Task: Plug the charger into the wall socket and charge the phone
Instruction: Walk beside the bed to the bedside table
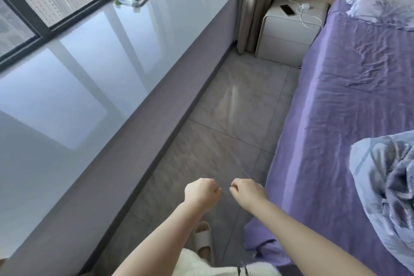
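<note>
Phone [287,10]: a dark handset is laid flat on the top of the white bedside cabinet [289,36], towards its left half.
Charger [305,6]: a white plug block is seen on the same top, just right of the phone and apart from it; its white cable [302,18] is looped forward across the top towards the front edge.
Wall socket: cannot be made out.
Left hand [201,192]: held low over the floor, fingers curled into a loose fist, nothing gripped.
Right hand [246,190]: held beside the left, a small gap kept between them, fingers likewise curled in and empty.
Open room: a bare strip of grey tiled floor [235,107] is left between the window ledge and the bed, running to the cabinet.
Left edge: the strip is bounded by the long glossy window ledge [100,63], with small items [134,0] lying at its far end.
Right edge: the strip is bounded by the purple-sheeted bed [347,96], its side touching the cabinet.
Around: a curtain [253,6] is hung just left of the cabinet; a crumpled blue quilt [387,186] is heaped on the near bed; a slippered foot [202,237] is seen below the hands.
</note>
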A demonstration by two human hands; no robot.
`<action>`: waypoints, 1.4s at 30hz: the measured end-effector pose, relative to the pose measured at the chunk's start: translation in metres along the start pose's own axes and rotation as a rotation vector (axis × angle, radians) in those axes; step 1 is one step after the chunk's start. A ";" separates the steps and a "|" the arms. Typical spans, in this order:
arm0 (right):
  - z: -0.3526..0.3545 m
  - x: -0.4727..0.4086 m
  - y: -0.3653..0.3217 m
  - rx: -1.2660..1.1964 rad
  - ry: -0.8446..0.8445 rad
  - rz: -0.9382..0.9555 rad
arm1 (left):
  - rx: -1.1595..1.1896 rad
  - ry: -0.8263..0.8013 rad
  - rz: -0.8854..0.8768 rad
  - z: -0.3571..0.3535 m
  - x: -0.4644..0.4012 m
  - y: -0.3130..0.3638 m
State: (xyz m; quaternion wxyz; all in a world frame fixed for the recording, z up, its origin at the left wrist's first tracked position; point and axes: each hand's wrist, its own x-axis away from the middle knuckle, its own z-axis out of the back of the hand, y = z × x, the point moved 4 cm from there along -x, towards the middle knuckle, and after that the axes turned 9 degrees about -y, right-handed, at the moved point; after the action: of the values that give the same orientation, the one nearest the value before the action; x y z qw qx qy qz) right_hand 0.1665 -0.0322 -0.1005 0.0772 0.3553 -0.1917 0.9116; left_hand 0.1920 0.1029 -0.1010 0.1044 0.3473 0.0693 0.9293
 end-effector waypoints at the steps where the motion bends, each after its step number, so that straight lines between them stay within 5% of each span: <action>1: 0.001 -0.004 -0.006 -0.011 0.003 -0.020 | -0.017 -0.005 -0.016 0.005 -0.005 -0.006; 17: 0.049 -0.062 0.007 -0.088 0.033 -0.145 | -0.155 -0.111 -0.149 0.043 -0.083 0.014; 42: 0.225 -0.202 0.071 -0.106 0.105 -0.185 | -0.227 -0.130 -0.178 0.185 -0.278 0.098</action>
State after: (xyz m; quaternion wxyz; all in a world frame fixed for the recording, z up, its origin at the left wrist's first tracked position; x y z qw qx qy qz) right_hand 0.4349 -0.1890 -0.1066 0.1897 0.3185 -0.2019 0.9065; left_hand 0.5045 -0.0493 -0.1179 0.2293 0.3850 -0.0128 0.8939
